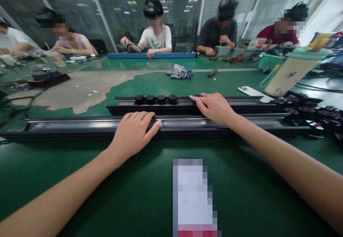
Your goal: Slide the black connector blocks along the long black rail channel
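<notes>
Two long black trough-shaped rails lie across the green table, one behind the other. Over the near rail [69, 125] is my left hand [134, 130], its fingers curled at the far rim and its thumb in the trough. My right hand [214, 107] reaches to the far rail [125, 102], with finger and thumb closed around a round black socket module [198, 95], mostly hidden by the fingers. Left of it, several similar black sockets [161, 99] sit in a row in the far rail, pins or holes facing up.
Loose black sockets [321, 110] are piled at the right, beside a phone [253, 92] and a tumbler [292, 71]. Gloves [180, 71] and a dark block [212, 73] lie beyond the rails. A pixelated badge [194, 197] is in front. Several people work across the table, one at a blue bar [152, 55].
</notes>
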`<action>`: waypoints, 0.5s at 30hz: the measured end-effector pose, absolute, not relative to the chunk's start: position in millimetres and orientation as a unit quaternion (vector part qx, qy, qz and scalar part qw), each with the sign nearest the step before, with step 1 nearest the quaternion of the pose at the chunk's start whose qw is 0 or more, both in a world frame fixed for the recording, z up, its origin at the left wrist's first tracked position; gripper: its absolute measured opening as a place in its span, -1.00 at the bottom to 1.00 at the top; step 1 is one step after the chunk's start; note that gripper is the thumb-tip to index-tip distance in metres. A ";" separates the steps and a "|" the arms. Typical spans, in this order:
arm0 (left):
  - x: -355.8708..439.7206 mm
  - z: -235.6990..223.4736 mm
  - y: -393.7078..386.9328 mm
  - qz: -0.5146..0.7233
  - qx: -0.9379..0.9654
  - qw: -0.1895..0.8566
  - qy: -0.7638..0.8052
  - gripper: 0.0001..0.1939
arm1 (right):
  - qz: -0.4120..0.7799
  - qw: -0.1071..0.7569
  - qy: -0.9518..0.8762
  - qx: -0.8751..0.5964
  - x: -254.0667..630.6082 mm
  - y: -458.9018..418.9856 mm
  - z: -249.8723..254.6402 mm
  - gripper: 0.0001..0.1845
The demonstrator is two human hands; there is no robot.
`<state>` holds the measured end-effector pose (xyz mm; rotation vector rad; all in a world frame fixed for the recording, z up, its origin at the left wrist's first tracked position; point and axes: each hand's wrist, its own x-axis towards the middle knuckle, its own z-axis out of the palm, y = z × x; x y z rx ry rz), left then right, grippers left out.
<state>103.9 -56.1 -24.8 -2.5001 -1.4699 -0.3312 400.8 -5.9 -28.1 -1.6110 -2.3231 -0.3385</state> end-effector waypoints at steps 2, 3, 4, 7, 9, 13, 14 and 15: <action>104.0 -24.5 -56.4 -0.111 -0.851 0.111 -0.502 -0.34 | -0.117 0.151 -0.807 -0.558 400.8 -6.0 -28.3 -0.36; 104.0 -24.4 -56.6 -0.111 -0.851 0.111 -0.502 -0.33 | -0.117 0.153 -0.808 -0.557 400.9 -6.1 -28.4 -0.36; 104.1 -24.2 -56.8 -0.110 -0.850 0.112 -0.502 -0.33 | -0.115 0.155 -0.808 -0.557 401.0 -6.1 -28.4 -0.36; 104.2 -23.7 -57.0 -0.110 -0.850 0.113 -0.502 -0.35 | -0.112 0.158 -0.808 -0.557 401.4 -6.1 -28.4 -0.37; 104.3 -23.7 -56.9 -0.111 -0.850 0.112 -0.502 -0.35 | -0.108 0.160 -0.807 -0.559 401.7 -6.0 -28.3 -0.39; 104.2 -24.7 -56.3 -0.114 -0.851 0.113 -0.500 -0.35 | -0.090 0.172 -0.804 -0.562 402.2 -6.1 -28.2 -0.44; 104.0 -25.1 -56.1 -0.115 -0.852 0.114 -0.499 -0.35 | -0.083 0.179 -0.803 -0.562 402.3 -6.1 -28.4 -0.45; 103.9 -25.4 -55.9 -0.115 -0.852 0.115 -0.497 -0.35 | -0.077 0.186 -0.803 -0.561 402.4 -6.0 -28.9 -0.46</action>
